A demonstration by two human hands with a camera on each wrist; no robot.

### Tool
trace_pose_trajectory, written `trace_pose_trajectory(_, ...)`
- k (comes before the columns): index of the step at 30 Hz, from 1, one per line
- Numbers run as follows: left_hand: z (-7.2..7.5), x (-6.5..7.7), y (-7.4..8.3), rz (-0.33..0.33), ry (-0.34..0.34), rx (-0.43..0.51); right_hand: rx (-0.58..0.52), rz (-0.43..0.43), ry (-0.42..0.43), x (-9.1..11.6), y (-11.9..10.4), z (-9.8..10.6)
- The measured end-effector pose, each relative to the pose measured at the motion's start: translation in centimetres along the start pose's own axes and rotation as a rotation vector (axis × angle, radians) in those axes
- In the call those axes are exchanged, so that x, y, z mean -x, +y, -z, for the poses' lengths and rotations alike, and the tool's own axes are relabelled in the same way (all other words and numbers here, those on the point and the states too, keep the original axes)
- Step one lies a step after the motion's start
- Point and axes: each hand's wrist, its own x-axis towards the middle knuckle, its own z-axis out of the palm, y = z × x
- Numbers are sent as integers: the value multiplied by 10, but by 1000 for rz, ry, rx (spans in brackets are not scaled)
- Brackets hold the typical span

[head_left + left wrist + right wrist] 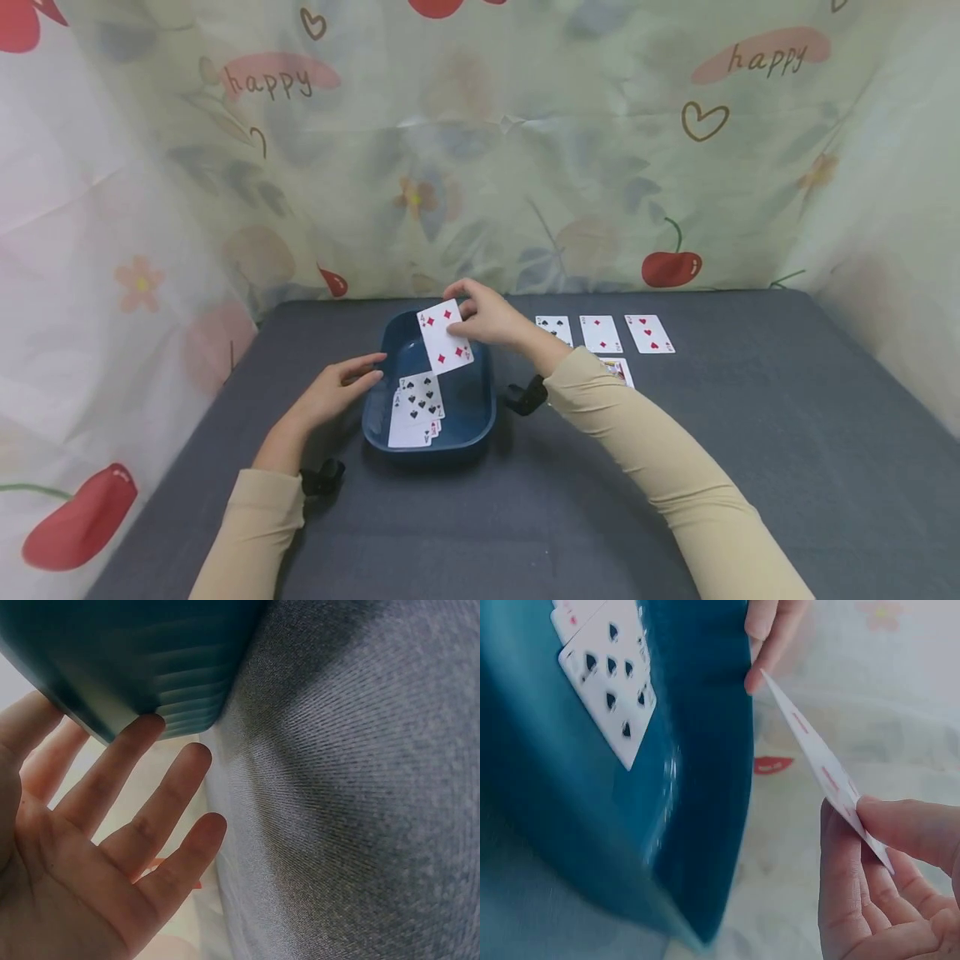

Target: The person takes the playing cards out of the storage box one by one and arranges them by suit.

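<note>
My right hand [487, 317] pinches a playing card [444, 340] with red diamonds between thumb and fingers, above the far part of a blue plastic tray [489, 408]. In the right wrist view the card [810, 750] is seen nearly edge-on. Inside the tray lie several overlapping cards, a seven of spades [422, 395] on top; the lower ones are mostly covered. At the tray's left rim is my left hand [337, 392], fingers extended. The left wrist view has these fingers [112, 776] against or very near the tray's outer wall [112, 667], holding nothing.
Right of the tray, a row of face-up cards has spades [553, 327], diamonds [602, 335] and hearts [649, 334]. A face card [619, 370] is partly hidden by the right sleeve [637, 442]. Dark grey cloth [570, 525] covers the table; a patterned curtain [480, 183] hangs behind.
</note>
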Motion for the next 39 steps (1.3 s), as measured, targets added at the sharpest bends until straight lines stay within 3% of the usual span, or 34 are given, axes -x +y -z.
trace_pose_trajectory(11,0,1,-1,-12,7,5,-7,-47,60,57,32,56)
trace_pose_trajectory(21,-1,2,-1,-6,4,13,40,-148,93,107,72,87)
trace_pose_trajectory(30,-1,1,-1,-10,0,15,30,-219,39,148,104,105)
trace_pose_trajectory(39,-1,1,-1,-11,0,8,4,-260,-65,173,130,110)
